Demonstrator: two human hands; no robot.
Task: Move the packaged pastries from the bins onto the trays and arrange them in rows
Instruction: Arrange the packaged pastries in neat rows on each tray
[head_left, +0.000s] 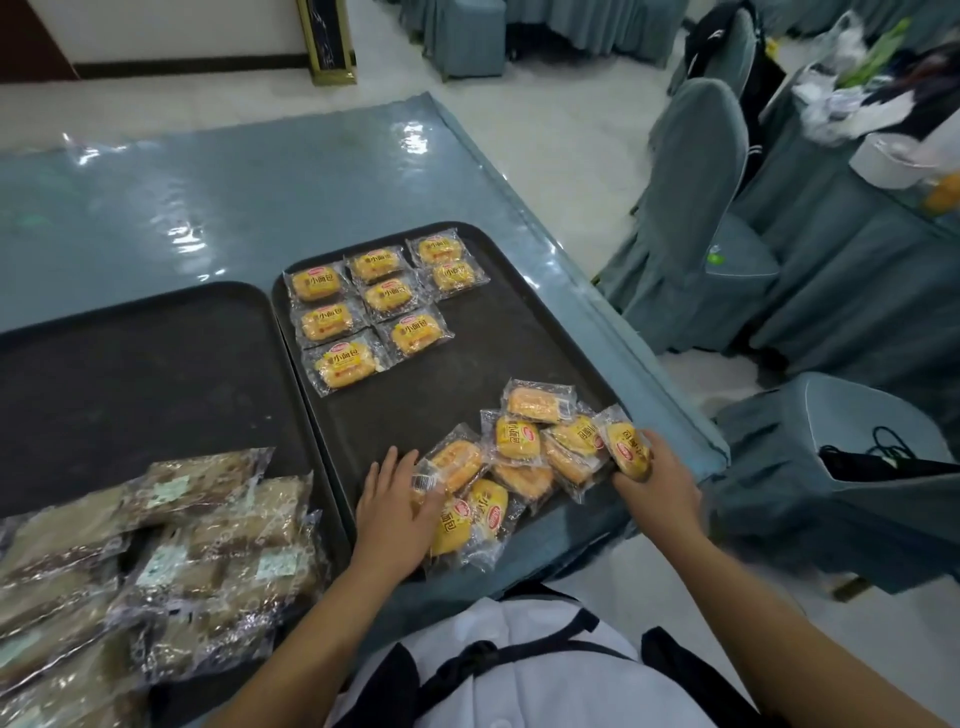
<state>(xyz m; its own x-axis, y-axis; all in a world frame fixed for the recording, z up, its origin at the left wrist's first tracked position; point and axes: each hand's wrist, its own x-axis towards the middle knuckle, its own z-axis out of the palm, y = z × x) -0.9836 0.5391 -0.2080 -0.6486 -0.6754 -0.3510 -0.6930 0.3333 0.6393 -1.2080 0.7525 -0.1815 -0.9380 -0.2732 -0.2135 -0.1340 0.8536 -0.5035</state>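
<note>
The loose heap of yellow pastry packets lies at the near edge of the right tray, directly between the two hands, while the arranged block of eight packets sits toward eleven o'clock from the heap, at the tray's far left corner. The open slot in that block is the third place in its right-hand column, so the next packet probably travels up and to the left, its long axis set crosswise like its neighbours. The right hand curls its fingers round one packet at the heap's three o'clock edge and looks the nearer hand for that slot. The left hand lies flat with fingers spread, pressing on packets at the heap's eight o'clock side. Each wrapper shows a small red oval logo, too small to read, and large characters reading 小面包. At nine o'clock, brown packaged pastries with pale green labels, illegible here, are heaped on the left tray.
</note>
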